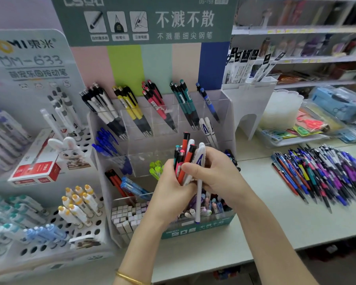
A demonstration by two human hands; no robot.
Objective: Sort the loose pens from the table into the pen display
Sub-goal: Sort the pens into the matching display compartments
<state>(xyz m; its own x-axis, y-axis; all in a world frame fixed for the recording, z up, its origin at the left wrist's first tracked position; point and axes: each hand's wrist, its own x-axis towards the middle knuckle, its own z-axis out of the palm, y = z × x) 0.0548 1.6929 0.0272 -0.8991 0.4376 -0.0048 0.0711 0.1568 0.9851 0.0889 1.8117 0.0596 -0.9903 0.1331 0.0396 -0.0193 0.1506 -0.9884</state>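
Note:
My left hand grips a bundle of pens upright in front of the clear acrylic pen display; the bundle holds red, pink, teal and white pens. My right hand pinches a white pen with a blue letter A out of that bundle, its tip pointing down. A pile of loose pens, mostly blue, purple and black, lies on the white table to the right. The display's top row holds white, yellow, red, teal and blue pens in separate slots.
A white holed pen stand with a rabbit figure stands at the left, with a red box behind it. Right of the display sit a white holder, a plastic tub and packaged stationery. Store shelves fill the back right.

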